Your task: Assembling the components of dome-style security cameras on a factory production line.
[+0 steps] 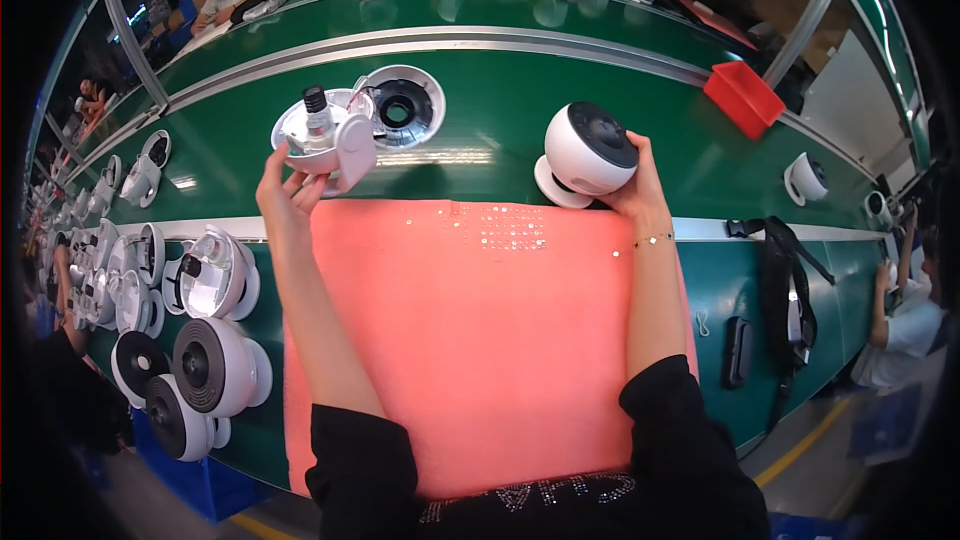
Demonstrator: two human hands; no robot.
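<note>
My left hand (288, 188) is closed on the underside of an opened white camera housing (300, 135), tilted over the far edge of the pink cloth. A black cylindrical part stands up inside the shell, and a flat rounded white foot hangs at its right. Thin wires run towards a round cover (428, 105) with a black ring inside, lying just beyond the housing. My right hand (645, 185) is wrapped round the right side of a closed ball-shaped white camera (585, 165) with a black face. Its round foot tilts at the lower left, by the cloth's far edge.
The pink cloth (450, 340) carries rows of small shiny bits (513, 228). Several open and closed cameras (215, 365) crowd the left. At right are a red bin (740, 100), another camera (806, 178), a black strap (780, 280) and a black case (737, 350). People sit around.
</note>
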